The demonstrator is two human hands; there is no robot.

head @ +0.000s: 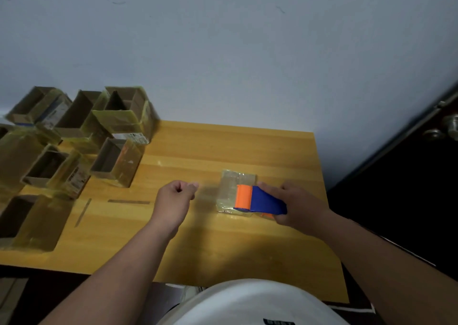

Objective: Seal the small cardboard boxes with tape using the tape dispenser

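A small cardboard box (229, 188), wrapped in shiny clear tape, lies flat on the wooden table (223, 245) right of centre. My right hand (295, 205) grips the blue and orange tape dispenser (257, 199), whose orange front sits over the box's right half. My left hand (174, 197) hovers just left of the box with its fingers curled into a loose fist and nothing in it, a short gap away from the box.
Several open, tape-covered cardboard boxes (116, 161) crowd the table's left side and back left corner. A thin tape strip (128, 202) lies on the wood left of my left hand. A dark door with a metal knob (443, 129) stands at the right.
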